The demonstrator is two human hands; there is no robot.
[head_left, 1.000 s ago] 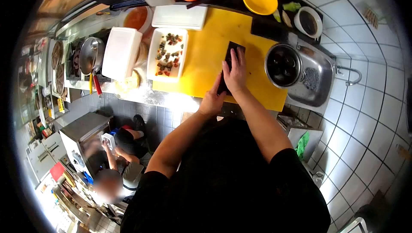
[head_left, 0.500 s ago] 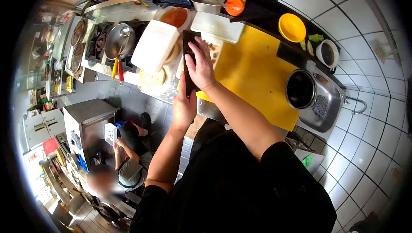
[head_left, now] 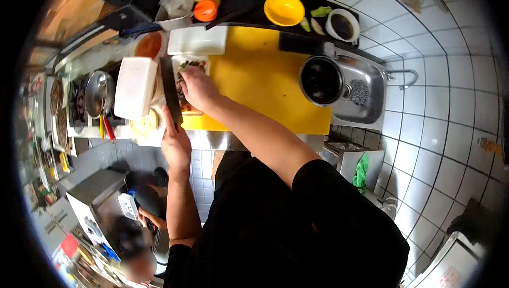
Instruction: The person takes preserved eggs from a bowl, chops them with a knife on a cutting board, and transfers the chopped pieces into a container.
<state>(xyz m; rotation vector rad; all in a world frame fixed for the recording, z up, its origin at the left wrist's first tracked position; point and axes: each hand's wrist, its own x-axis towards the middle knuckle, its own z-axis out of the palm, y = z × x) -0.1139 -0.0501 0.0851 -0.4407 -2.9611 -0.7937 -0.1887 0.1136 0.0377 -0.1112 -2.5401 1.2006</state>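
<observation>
A long dark flat blade (head_left: 170,89) stands slanted over the left side of a white tray (head_left: 205,65). My left hand (head_left: 176,142) is closed on its near end, index finger stretched along it. Over the tray, my right hand (head_left: 199,89) has its fingers bent together, down among dark and red chopped pieces (head_left: 193,66) beside the blade. What those fingertips hold, if anything, is hidden. The tray sits at the left part of a yellow cutting board (head_left: 254,81).
Left of the tray are a white lidded box (head_left: 135,87) and a wok (head_left: 99,94). To the right stand a dark pot (head_left: 321,81) and a sink (head_left: 366,89). A yellow bowl (head_left: 284,9) is behind the board. Another person (head_left: 154,229) is at lower left.
From the board, both hands and the blade have moved left to the tray. My right hand has left the blade and reached in among the pieces. The whole view has shifted too.
</observation>
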